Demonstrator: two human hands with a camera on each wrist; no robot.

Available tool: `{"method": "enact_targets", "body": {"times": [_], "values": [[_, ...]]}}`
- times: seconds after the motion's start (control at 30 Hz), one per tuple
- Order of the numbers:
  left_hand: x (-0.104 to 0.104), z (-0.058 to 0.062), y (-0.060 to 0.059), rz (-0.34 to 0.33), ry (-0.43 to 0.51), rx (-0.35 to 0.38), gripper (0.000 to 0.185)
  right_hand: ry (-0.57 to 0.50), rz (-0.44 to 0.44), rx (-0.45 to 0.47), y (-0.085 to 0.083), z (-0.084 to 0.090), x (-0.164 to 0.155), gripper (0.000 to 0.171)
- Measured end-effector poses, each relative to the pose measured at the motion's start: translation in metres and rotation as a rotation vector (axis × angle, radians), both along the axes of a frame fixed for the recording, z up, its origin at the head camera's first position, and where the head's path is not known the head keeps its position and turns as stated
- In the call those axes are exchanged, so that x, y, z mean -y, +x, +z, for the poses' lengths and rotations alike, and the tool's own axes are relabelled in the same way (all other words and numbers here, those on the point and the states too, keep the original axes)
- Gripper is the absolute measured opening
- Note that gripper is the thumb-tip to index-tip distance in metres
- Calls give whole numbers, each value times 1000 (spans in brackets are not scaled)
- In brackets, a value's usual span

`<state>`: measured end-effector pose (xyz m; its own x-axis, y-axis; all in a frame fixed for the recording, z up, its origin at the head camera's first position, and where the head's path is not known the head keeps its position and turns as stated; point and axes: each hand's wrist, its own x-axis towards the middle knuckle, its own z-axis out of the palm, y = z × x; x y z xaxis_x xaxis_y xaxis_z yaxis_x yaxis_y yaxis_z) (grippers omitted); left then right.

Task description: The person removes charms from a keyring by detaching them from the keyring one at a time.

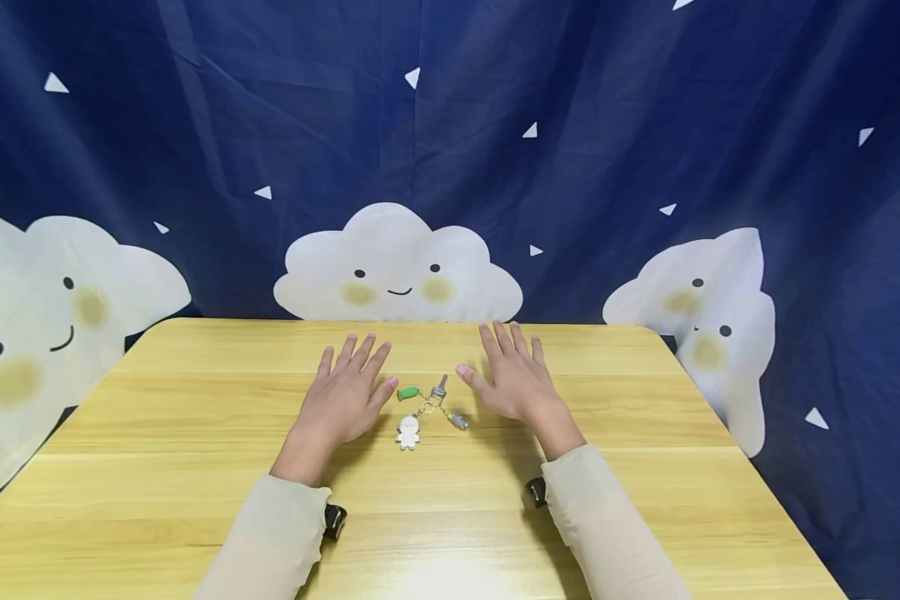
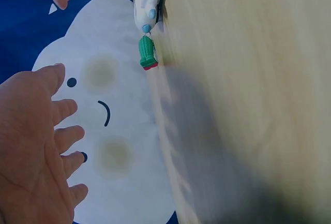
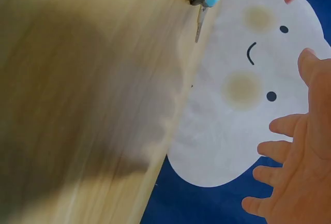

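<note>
The person wears a long-sleeved top of thin, pale beige fabric; the left sleeve and the right sleeve fit loosely and end in soft cuffs at the wrists. The left hand and the right hand are bare, with no rings or gloves. Under each cuff sits 1 small black wrist-mounted device, the left one and the right one, 2 in all.

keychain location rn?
In the head view the keychain lies on the wooden table, centre, between the left hand and right hand, touched by neither; both hands lie flat.
</note>
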<state>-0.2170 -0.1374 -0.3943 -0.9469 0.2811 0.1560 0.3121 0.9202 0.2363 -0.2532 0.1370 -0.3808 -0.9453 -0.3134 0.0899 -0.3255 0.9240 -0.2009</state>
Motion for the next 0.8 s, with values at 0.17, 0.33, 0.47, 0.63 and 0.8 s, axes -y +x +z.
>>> {"method": "enact_targets", "body": {"times": [0.17,0.33,0.47,0.63,0.8], "values": [[0,0,-1,-17,-7,2,63,2,30,16,-1,4,2,84],[-2,-1,-4,-65,-2,20,63,-18,117,78,-2,9,7,85],[-5,-1,-6,-101,-28,43,62,-47,192,158,-2,6,10,86],[-12,-1,-8,-155,-66,82,58,-42,272,182,-1,-1,17,82],[-22,-4,-9,-198,-19,124,49,-44,332,184,1,-5,25,69]]}}
